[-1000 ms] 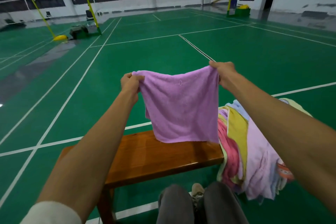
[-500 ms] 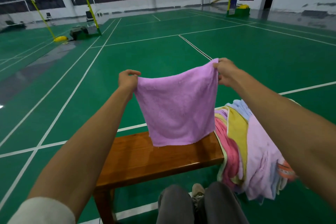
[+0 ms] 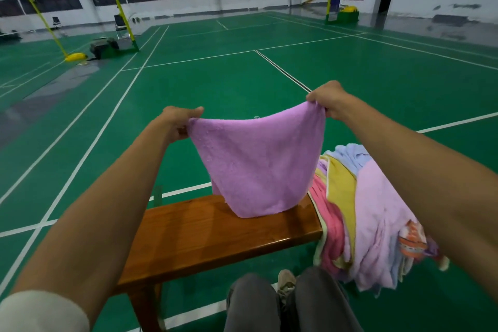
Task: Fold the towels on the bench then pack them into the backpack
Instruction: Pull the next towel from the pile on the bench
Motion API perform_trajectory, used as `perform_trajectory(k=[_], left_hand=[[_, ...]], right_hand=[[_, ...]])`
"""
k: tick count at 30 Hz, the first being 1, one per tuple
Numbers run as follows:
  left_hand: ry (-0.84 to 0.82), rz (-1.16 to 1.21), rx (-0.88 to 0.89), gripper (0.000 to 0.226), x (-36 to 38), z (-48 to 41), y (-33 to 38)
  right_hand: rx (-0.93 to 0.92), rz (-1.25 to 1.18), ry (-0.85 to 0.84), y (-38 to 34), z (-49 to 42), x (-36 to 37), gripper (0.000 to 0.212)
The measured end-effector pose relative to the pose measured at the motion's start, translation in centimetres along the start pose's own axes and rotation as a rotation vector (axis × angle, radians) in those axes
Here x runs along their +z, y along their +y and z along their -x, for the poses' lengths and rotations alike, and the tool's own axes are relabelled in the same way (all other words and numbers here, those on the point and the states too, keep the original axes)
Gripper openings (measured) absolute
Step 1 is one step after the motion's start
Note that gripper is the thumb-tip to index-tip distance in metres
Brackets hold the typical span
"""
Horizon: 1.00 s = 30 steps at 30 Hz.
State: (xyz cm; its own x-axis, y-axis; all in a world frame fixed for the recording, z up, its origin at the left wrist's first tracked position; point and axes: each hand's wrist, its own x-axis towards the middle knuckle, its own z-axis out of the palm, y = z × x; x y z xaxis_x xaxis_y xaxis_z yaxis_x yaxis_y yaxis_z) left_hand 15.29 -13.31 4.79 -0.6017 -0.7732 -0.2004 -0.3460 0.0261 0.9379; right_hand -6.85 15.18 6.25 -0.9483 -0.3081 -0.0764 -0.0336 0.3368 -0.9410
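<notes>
Head view shows the folding step in hand: a purple towel [image 3: 258,164] hangs in the air over the table [image 3: 215,237], stretched between both hands. The left hand [image 3: 176,122] pinches its top corner at about 9 o'clock of the cloth, the right hand [image 3: 327,101] pinches the other top corner at about 2 o'clock, slightly higher. The lower edge sags to a soft point just above the table top. My judgement is that the next move calls for bringing the two corners together, or laying the cloth flat on the wood to halve it. The towel is plush, limp terry; the table is glossy varnished wood. A heap of unfolded towels [image 3: 363,210] in pink, yellow, blue and lilac drapes off the table's end at 4 o'clock. No backpack is in view.
</notes>
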Motion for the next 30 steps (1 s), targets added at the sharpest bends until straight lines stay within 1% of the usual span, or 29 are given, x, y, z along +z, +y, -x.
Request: perform_trajectory(k=[1,2,4,5,6,7,9,10,11,12,15,18,20,22,25,28,30], left_hand=[[-0.071,-0.059,0.037,0.018,-0.1,0.1,0.0],[-0.146,-0.118,0.082,0.019,-0.2,0.4,0.0],[-0.281,-0.213,0.139,0.032,0.0,0.8,-0.2],[-0.310,-0.271,0.162,0.037,0.2,0.8,-0.3],[-0.303,-0.345,0.204,0.040,0.5,0.8,-0.4],[-0.260,-0.460,0.269,0.041,0.7,0.8,-0.4],[-0.151,-0.767,0.426,0.035,0.9,0.6,-0.4],[-0.101,-0.907,0.490,0.030,1.0,0.6,-0.3],[-0.058,-1.000,0.540,0.026,1.0,0.5,-0.3],[-0.026,-1.040,0.572,0.022,1.0,0.3,-0.4],[0.098,-1.033,0.663,0.012,1.2,0.2,-0.4],[0.203,-1.010,0.704,0.006,1.3,-0.1,-1.0],[0.214,-1.019,0.676,0.011,1.5,0.1,-1.1],[0.208,-1.098,0.670,0.013,1.7,0.4,-1.0],[0.215,-1.227,0.689,0.015,2.3,1.0,-0.8],[0.189,-1.321,0.686,0.019,2.8,1.3,-0.7],[0.184,-1.335,0.687,0.022,3.2,1.5,-0.8]], right_hand=[[0.000,0.065,-0.034,-0.1,0.2,0.0,0.022],[0.001,0.111,-0.069,-0.1,0.4,0.0,0.020],[0.031,0.128,-0.125,-0.1,0.3,-0.2,0.017],[0.054,0.097,-0.158,-0.2,0.3,-0.2,0.013],[0.080,0.038,-0.186,-0.3,0.1,-0.2,0.009],[0.095,-0.017,-0.201,-0.4,0.0,-0.3,0.006],[0.074,-0.015,-0.183,-0.5,-0.2,-0.3,0.020],[0.050,0.035,-0.161,-0.5,-0.2,-0.4,0.030],[0.030,0.089,-0.139,-0.5,-0.2,-0.5,0.037],[0.016,0.124,-0.125,-0.4,0.0,-0.7,0.042],[0.009,0.165,-0.125,-0.3,0.3,-1.1,0.050],[0.006,0.191,-0.141,0.1,-0.3,-1.4,0.045],[-0.046,0.321,-0.125,0.3,-0.7,-1.8,0.043],[-0.128,0.514,-0.093,0.5,-0.7,-2.0,0.043],[-0.256,0.764,-0.008,0.5,-0.2,-2.0,0.023],[-0.338,0.872,0.099,0.4,-0.2,-1.9,0.012],[-0.366,0.918,0.117,0.3,0.2,-2.0,0.005]])
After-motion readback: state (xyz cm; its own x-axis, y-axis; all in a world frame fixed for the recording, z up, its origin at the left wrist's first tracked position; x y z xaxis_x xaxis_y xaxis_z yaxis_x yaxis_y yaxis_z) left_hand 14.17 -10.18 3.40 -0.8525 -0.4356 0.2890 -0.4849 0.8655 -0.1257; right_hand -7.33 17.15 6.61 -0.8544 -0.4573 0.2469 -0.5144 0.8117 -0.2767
